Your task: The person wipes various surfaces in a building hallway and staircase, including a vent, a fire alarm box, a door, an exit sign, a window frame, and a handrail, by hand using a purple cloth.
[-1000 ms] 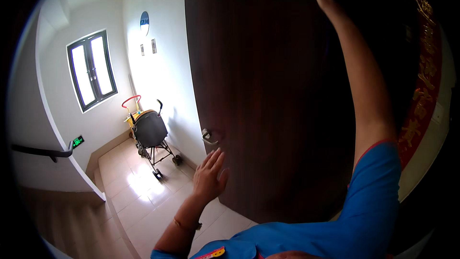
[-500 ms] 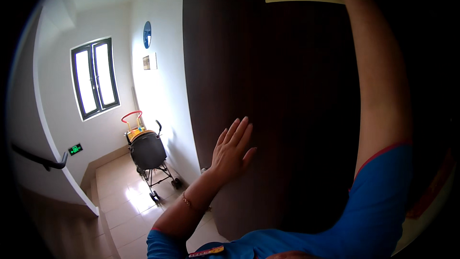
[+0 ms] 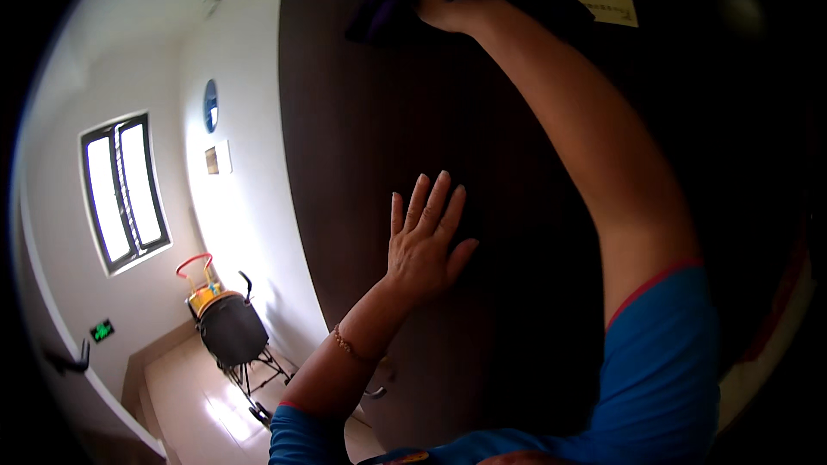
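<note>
1. Right hand (image 3: 444, 2), shifted leftward since the earlier frame: on dark cloth (image 3: 379, 10), upper centre; finger closure cannot be told.
2. Right arm (image 3: 586, 138): raised diagonally from lower right.
3. Left hand (image 3: 422, 250), centre: palm toward door (image 3: 340, 129), fingers apart, pointing upward.

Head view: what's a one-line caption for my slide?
Right hand on a dark cloth high at a dark door, left hand spread open below.

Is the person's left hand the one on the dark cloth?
No, the raised right hand is on the dark cloth, while the left hand is spread open lower down, over the brown door.
</note>
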Tool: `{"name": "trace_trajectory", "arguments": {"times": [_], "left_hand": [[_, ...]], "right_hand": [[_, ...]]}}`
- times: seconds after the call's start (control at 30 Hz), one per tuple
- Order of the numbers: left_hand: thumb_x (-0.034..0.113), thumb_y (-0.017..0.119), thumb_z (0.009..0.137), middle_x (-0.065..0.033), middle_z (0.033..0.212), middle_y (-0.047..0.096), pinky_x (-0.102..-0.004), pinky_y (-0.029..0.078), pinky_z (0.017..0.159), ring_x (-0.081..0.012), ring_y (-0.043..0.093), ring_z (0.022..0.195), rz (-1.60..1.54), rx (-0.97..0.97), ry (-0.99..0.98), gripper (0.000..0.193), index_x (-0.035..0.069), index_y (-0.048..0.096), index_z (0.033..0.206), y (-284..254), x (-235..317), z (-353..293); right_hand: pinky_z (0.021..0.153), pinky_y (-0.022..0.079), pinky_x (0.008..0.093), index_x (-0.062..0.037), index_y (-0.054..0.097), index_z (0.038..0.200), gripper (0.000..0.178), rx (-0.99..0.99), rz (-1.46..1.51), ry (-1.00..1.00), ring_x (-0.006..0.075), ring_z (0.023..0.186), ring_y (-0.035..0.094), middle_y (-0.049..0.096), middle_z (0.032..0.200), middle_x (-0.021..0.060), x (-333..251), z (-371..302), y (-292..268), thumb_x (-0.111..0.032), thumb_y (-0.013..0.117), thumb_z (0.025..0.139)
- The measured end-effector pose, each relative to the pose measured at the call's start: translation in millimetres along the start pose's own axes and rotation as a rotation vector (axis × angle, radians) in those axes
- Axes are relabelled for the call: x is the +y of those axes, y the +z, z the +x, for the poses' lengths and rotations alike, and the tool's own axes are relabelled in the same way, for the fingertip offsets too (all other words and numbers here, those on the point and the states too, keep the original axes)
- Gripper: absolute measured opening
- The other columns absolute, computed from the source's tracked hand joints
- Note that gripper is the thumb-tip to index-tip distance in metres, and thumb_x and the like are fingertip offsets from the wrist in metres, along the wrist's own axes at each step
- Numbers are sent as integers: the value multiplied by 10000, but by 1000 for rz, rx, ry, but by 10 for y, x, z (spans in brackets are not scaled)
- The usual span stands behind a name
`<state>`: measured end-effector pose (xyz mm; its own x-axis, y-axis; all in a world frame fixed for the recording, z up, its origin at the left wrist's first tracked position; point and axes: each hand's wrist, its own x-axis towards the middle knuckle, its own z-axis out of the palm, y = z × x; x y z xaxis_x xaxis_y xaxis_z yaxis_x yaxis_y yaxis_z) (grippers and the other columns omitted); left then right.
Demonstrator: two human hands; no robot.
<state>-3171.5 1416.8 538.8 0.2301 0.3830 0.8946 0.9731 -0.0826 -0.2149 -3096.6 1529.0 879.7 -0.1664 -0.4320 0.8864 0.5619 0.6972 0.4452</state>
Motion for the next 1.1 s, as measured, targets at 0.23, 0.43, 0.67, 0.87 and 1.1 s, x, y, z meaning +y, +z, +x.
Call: {"name": "trace_trajectory", "arguments": {"times": [0.23,0.43,0.67,0.87,1.1], "left_hand": [[420,654,896,-79,1628,210,-569,49,1194,-331,131,1510,-10,46,104,724,188,371,1520,-49,-704,282],[543,625,883,-24,1636,196,-569,48,1196,-294,74,1522,-21,75,140,751,245,366,1522,-135,-1443,20],[552,668,844,-12,1631,215,-543,55,1205,-283,95,1522,-44,106,175,791,258,376,1519,-157,-1929,-254],[492,710,817,-42,1594,314,-560,107,1190,-312,222,1489,-76,200,181,772,232,435,1489,-147,-1935,-175],[488,693,838,-71,1595,305,-535,152,1191,-311,227,1488,-27,164,154,790,173,406,1503,-51,-1912,-187]], "right_hand": [[1134,328,447,-96,506,1359,516,-53,-445,233,341,1315,469,527,1389,171,468,-256,-964,-412,480,952],[1111,350,496,-108,496,1370,578,46,-622,716,367,1282,506,518,1407,165,138,-185,-868,-513,389,972],[1037,398,512,-75,587,1230,492,237,-593,289,351,1210,544,607,1232,193,-1115,-21,163,-427,371,962],[1119,363,428,-66,533,1341,471,181,-257,42,325,1323,457,480,1426,191,-1728,-407,1769,-356,498,972],[1070,396,449,-62,574,1264,418,-206,-133,8,317,1244,517,550,1328,178,-1479,-354,1344,-344,487,968]]}}
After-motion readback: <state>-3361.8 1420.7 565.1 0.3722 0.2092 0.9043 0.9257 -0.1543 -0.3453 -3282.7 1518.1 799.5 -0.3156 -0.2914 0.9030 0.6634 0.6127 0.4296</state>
